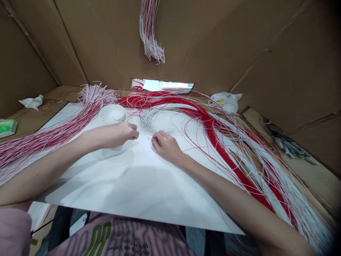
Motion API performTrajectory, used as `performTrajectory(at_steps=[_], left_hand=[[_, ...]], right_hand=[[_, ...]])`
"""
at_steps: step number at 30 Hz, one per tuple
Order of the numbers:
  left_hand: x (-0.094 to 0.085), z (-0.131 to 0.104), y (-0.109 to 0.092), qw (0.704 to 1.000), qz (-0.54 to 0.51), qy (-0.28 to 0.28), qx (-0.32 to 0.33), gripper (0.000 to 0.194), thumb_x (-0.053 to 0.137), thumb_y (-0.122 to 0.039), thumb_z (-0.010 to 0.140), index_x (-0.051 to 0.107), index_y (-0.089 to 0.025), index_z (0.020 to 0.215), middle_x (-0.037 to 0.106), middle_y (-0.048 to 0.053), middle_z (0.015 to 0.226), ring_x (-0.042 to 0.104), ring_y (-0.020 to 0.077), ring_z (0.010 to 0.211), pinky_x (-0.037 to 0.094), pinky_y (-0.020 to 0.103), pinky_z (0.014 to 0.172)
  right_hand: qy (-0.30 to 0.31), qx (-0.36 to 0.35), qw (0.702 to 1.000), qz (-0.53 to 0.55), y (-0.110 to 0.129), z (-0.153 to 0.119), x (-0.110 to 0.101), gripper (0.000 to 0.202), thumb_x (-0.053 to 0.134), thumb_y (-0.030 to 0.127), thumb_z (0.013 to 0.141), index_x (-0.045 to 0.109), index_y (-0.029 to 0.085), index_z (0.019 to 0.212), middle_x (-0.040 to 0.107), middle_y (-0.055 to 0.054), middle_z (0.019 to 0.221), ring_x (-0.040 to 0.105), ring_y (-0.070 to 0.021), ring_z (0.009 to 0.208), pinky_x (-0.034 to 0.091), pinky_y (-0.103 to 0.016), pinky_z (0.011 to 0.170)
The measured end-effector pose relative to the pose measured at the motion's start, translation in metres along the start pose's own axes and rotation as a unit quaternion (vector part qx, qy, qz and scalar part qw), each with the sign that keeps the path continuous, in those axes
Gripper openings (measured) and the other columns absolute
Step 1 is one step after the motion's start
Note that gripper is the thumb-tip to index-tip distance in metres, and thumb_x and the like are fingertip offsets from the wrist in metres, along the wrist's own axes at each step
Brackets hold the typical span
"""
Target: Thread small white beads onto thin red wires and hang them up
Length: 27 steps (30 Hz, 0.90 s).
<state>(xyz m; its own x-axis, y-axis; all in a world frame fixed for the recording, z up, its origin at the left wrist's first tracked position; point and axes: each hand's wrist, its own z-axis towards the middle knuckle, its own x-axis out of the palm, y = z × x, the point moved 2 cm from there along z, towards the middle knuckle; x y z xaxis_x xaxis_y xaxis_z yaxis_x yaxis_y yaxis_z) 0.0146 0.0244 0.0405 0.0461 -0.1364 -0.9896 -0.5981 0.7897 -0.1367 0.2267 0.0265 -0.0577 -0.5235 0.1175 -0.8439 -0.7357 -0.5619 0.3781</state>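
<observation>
My left hand [129,131] is closed in a pinch just right of a white bowl [113,113]. Whatever sits between its fingertips is too small to make out. A short gap away, my right hand [165,145] has its fingers curled together, with a thin red wire [151,143] showing at the fingertips. Just beyond the right hand, a loose curved bunch of thin white wires [148,120] lies on the white board [138,192]. A few tiny dark specks show inside the bowl.
Thick bundles of red wires [213,137] and white wires [269,163] curve down the right side. A red-and-white bundle [50,142] runs along the left. Another bundle [150,39] hangs on the cardboard wall [213,42]. Plastic bags [226,101] and a green pack [7,127] lie at the edges.
</observation>
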Motion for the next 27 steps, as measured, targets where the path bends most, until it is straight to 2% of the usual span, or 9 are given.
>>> performTrajectory(at_steps=[3,8,11,14,16,18,20,23,27], left_hand=[[0.021,0.005,-0.001,0.998,0.005,0.066,0.011,0.023,0.045,0.001,0.081,0.06,-0.015,0.073,0.059,0.005,0.075,0.05,0.0132,0.058,0.03,0.025,0.054],[0.039,0.011,-0.001,0.996,-0.001,0.089,0.006,0.022,0.045,-0.004,0.086,0.058,-0.015,0.071,0.059,0.005,0.072,0.048,0.0143,0.057,0.029,0.026,0.054],[0.033,0.01,-0.003,0.996,-0.006,0.088,0.01,0.021,0.046,-0.007,0.087,0.059,-0.015,0.074,0.06,0.005,0.073,0.05,0.0145,0.058,0.03,0.026,0.056],[0.015,0.006,0.002,0.998,-0.019,0.06,0.014,0.019,0.046,-0.009,0.089,0.064,-0.015,0.083,0.063,0.007,0.084,0.055,0.0153,0.068,0.036,0.025,0.062],[-0.001,0.001,0.011,1.0,-0.017,0.022,-0.011,0.022,0.044,-0.01,0.09,0.065,-0.016,0.091,0.064,0.007,0.092,0.058,0.0164,0.079,0.039,0.025,0.069],[-0.013,-0.007,0.024,0.998,-0.009,0.017,-0.066,0.02,0.045,-0.012,0.09,0.065,-0.016,0.089,0.064,0.006,0.09,0.057,0.0163,0.081,0.039,0.025,0.073],[-0.017,-0.014,0.037,0.991,-0.008,0.069,-0.118,0.015,0.049,-0.014,0.087,0.064,-0.017,0.084,0.062,0.003,0.08,0.054,0.0144,0.07,0.037,0.024,0.064],[-0.01,-0.019,0.052,0.974,-0.023,0.167,-0.151,0.005,0.058,-0.016,0.079,0.061,-0.017,0.076,0.059,0.001,0.072,0.047,0.0117,0.058,0.031,0.022,0.053],[0.001,-0.016,0.061,0.968,-0.049,0.198,-0.144,0.005,0.058,-0.013,0.074,0.06,-0.017,0.073,0.059,0.0,0.073,0.05,0.0124,0.062,0.033,0.022,0.055]], right_hand=[[0.0,0.0,1.0,0.0,0.0,0.0,0.0,0.009,0.049,0.018,0.091,0.058,0.02,0.089,0.064,-0.004,0.091,0.059,-0.0158,0.076,0.038,-0.026,0.067],[-0.001,-0.002,1.0,-0.001,-0.001,0.0,0.0,0.01,0.048,0.019,0.091,0.058,0.02,0.09,0.064,-0.004,0.092,0.059,-0.0158,0.076,0.037,-0.027,0.068],[0.0,-0.002,1.0,-0.003,0.0,0.0,0.001,0.009,0.049,0.019,0.091,0.058,0.02,0.089,0.064,-0.003,0.092,0.058,-0.0156,0.075,0.037,-0.027,0.067],[0.0,-0.001,1.0,-0.005,0.0,0.0,0.001,0.009,0.049,0.019,0.091,0.058,0.02,0.089,0.064,-0.003,0.091,0.058,-0.0155,0.074,0.036,-0.027,0.066],[0.0,0.0,1.0,-0.006,0.0,0.0,0.001,0.009,0.049,0.019,0.091,0.058,0.02,0.089,0.064,-0.003,0.091,0.058,-0.0154,0.073,0.036,-0.027,0.066],[-0.001,0.0,1.0,-0.007,0.0,0.0,0.001,0.01,0.049,0.018,0.09,0.058,0.02,0.089,0.064,-0.002,0.091,0.057,-0.0153,0.072,0.035,-0.027,0.065],[-0.001,0.001,1.0,-0.007,-0.001,0.0,0.001,0.01,0.048,0.018,0.09,0.058,0.02,0.088,0.064,-0.002,0.091,0.057,-0.0152,0.072,0.035,-0.027,0.065],[-0.001,0.0,1.0,-0.008,-0.001,0.0,0.001,0.01,0.048,0.018,0.09,0.058,0.02,0.089,0.064,-0.003,0.091,0.057,-0.0155,0.073,0.035,-0.027,0.065],[-0.001,-0.001,1.0,-0.01,-0.001,0.0,0.002,0.01,0.048,0.018,0.09,0.058,0.02,0.089,0.064,-0.003,0.091,0.057,-0.0156,0.073,0.035,-0.027,0.065]])
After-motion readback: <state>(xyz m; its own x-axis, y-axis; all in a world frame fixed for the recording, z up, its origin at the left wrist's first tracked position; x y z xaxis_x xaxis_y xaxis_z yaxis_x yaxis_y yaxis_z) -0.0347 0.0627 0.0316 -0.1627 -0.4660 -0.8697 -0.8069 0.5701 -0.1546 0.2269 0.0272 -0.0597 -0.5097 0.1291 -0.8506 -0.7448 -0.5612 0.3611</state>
